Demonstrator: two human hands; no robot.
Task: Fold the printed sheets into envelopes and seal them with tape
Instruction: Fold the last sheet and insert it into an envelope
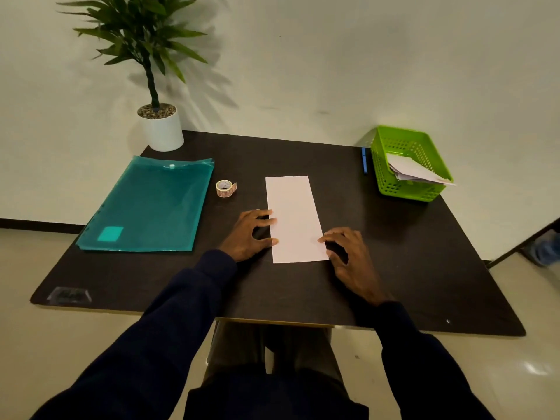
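Observation:
A white sheet (294, 216), folded lengthwise into a narrow strip, lies flat in the middle of the dark table (394, 283). My left hand (250, 234) rests at the strip's left edge, fingertips spread and touching the paper. At the lower right corner my right hand (348, 256) presses the paper edge with its fingertips. Neither hand grips anything. A small roll of tape (225, 188) stands on the table left of the sheet, apart from it.
A teal plastic document folder (148, 207) lies at the left. A green basket (409, 165) with folded papers (415, 172) sits at the back right, a blue pen (365, 160) beside it. A potted plant (160, 128) stands at the back left corner.

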